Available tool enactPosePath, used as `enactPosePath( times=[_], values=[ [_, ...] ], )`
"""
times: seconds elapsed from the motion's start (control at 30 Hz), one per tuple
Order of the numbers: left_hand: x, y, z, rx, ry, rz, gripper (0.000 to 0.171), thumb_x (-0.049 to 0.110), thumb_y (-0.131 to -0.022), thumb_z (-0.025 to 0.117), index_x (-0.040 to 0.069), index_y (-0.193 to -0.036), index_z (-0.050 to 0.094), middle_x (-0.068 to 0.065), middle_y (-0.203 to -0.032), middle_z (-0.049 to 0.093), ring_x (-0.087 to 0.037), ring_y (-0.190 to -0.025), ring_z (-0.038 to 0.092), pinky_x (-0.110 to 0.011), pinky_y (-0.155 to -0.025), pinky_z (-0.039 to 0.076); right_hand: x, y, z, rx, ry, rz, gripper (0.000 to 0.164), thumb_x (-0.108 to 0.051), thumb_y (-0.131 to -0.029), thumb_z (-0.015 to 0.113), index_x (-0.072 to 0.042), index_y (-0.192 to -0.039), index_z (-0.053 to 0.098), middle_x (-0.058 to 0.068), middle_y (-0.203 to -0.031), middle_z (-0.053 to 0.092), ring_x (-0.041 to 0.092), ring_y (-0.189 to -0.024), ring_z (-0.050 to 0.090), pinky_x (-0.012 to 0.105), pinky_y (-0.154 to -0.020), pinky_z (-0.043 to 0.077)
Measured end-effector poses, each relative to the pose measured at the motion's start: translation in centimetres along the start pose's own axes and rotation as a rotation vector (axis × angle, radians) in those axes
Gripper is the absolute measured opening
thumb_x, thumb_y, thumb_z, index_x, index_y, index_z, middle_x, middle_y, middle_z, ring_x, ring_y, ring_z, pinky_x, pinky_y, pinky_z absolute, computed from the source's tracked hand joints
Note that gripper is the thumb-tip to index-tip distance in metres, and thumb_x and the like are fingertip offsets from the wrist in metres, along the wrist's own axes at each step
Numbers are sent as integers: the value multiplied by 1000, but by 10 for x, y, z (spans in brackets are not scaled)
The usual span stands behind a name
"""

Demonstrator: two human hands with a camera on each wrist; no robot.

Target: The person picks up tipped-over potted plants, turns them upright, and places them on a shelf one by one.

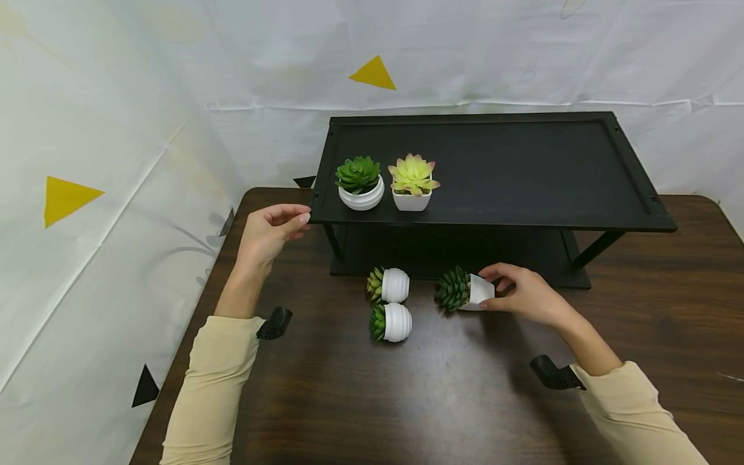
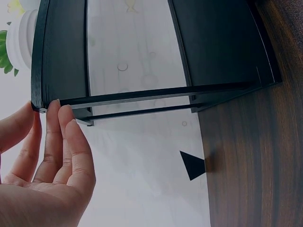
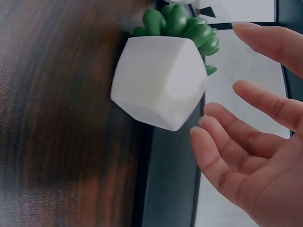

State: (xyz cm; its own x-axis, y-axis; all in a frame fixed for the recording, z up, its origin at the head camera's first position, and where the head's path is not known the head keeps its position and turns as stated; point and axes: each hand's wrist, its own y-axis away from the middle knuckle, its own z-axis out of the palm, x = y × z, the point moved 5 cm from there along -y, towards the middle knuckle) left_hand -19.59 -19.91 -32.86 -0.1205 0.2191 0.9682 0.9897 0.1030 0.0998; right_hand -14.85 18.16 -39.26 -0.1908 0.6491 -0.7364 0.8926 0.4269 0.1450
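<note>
My left hand (image 1: 263, 237) pinches the front left corner of a black two-tier shelf (image 1: 511, 168), thumb and fingertips on the edge in the left wrist view. By a white faceted pot (image 3: 156, 80) with a dark green succulent (image 1: 453, 289), lying on its side, is my right hand (image 1: 526, 294). Its fingers are spread and relaxed around the pot's base, with a gap between them and the pot in the right wrist view. Two round white ribbed pots, an upper one (image 1: 396, 285) and a lower one (image 1: 398, 322), lie sideways to the left, their small plants pointing left.
On the shelf's top left stand a round white pot (image 1: 361, 197) with a green succulent and a square white pot (image 1: 411, 202) with a yellow-green one. The shelf stands on a dark wooden table (image 1: 407, 400). White sheeting (image 1: 494, 58) hangs behind and at the left.
</note>
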Motion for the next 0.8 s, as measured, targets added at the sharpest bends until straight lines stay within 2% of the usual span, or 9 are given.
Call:
enactPosePath(
  times=[0.13,0.47,0.8],
  values=[
    [0,0,0,2,-5,-1,32,15,-86,68,-6,-110,63,0,-92,63,-9,-75,64,-28,-79,52,3,-1,2,12,18,11,51,-19,-78,76,1,-120,56,17,-111,56,29,-91,51,34,-64,45],
    [0,-1,0,4,-1,3,32,14,-86,68,-7,-110,63,2,-90,63,-8,-74,64,-25,-76,53,12,-5,8,35,25,45,53,-17,-77,76,4,-121,55,19,-109,53,28,-86,50,32,-60,42],
    [0,0,0,6,-19,2,32,15,-86,68,-6,-110,63,0,-93,63,-8,-75,64,-26,-77,52,12,-12,11,55,21,30,53,-15,-77,76,5,-121,54,24,-112,54,18,-66,43,30,-53,37]
  ],
)
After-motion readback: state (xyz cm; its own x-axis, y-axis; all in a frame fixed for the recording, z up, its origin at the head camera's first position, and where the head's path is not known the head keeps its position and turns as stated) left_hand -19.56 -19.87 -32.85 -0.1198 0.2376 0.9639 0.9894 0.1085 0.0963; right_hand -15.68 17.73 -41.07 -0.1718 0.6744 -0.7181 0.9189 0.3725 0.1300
